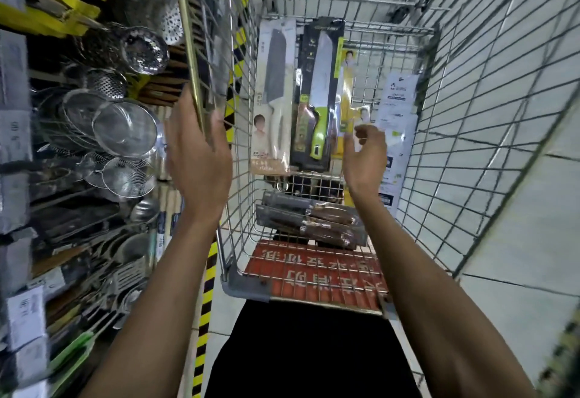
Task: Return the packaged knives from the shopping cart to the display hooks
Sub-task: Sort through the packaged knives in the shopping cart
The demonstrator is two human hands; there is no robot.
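The packaged knives stand on end in the wire shopping cart [470, 90] at the centre of the frame: a white card pack with a grey cleaver [273, 99], a black pack with a green-handled knife [317, 96] and a yellow pack [344, 84] leaning behind them. Flat packs of wooden-handled knives [314, 222] lie below, on the cart floor.

The right hand [365, 153] hovers just beside the yellow pack with its fingers half curled and thumb and forefinger apart, holding nothing plainly. The left hand [197, 153] has straight, close-set fingers up at the cart's brass-coloured rail [191, 52]; the blur hides whether it touches.

The upright packs lean on one another, so pulling one out would likely tip the rest over. A card corner could also snag in the wire mesh. The rack of steel strainers [125, 127] at the left is crowded, and no free hook can be made out there, so a pack may knock hanging utensils loose.
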